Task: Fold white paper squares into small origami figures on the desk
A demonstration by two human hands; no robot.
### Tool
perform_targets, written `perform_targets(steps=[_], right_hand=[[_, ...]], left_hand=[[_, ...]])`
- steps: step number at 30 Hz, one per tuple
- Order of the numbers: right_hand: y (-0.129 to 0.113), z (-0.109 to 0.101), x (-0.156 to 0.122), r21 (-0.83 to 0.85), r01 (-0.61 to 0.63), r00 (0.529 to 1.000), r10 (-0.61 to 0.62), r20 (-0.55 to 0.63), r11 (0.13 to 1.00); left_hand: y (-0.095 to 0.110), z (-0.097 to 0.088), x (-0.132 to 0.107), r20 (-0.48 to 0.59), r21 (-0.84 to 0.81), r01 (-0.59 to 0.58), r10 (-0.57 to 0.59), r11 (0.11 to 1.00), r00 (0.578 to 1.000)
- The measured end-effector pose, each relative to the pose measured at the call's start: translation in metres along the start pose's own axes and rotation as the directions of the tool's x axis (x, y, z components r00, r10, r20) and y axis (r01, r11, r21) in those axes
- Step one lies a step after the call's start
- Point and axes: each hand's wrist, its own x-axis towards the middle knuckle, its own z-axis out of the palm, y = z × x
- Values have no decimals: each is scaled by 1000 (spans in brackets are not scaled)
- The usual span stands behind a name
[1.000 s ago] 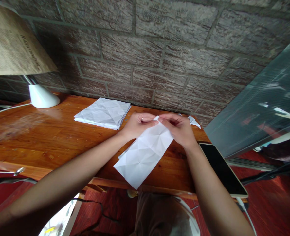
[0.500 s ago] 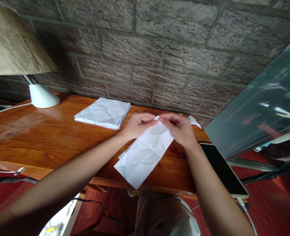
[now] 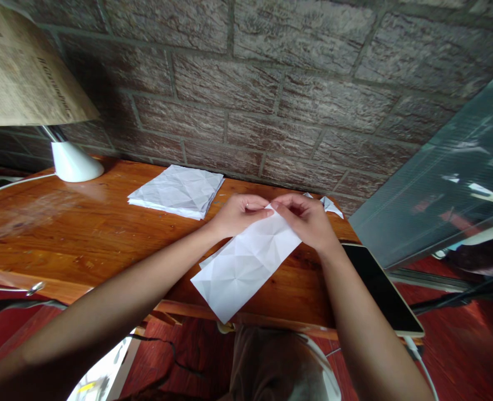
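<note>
A creased white sheet of paper (image 3: 246,264), folded over into a long strip, slants down toward the front edge of the wooden table. My left hand (image 3: 240,214) pinches its upper corner between thumb and fingers; a ring shows on one finger. Close beside it, my right hand (image 3: 305,220) grips the same upper end, its thumb lying on the paper. Both thumbs nearly meet at the top corner. Behind the near layer, a second layer's edge peeks out on the left. The fingertips behind the paper are hidden.
A stack of creased white paper (image 3: 177,190) lies at the back of the wooden table (image 3: 83,239). A lamp (image 3: 75,162) stands at far left. Folded paper pieces (image 3: 332,206) sit behind my right hand. A tablet (image 3: 382,289) with a cable rests at right. A brick wall (image 3: 250,83) rises behind.
The held paper has tilted slightly, its lower end shifting a little left and its right edge swinging outward. Both hands keep their pinch at the top corner.
</note>
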Motion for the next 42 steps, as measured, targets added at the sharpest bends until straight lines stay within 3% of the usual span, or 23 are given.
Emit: perform_targets(steps=[6, 21, 32, 42], right_hand=[[4, -11, 2, -72, 25, 999, -27, -20, 997], [0, -9, 1, 110, -134, 991, 135, -1, 985], [1, -9, 1, 138, -177, 984, 179, 2, 974], [0, -7, 1, 166, -189, 981, 192, -2, 968]], left_hand=[[2, 0, 0, 46, -4, 20, -20, 1000, 999], [-1, -1, 0, 86, 47, -16, 11, 999, 996], [3, 1, -1, 60, 56, 14, -17, 998, 998], [0, 1, 0, 43, -31, 76, -75, 997, 996]])
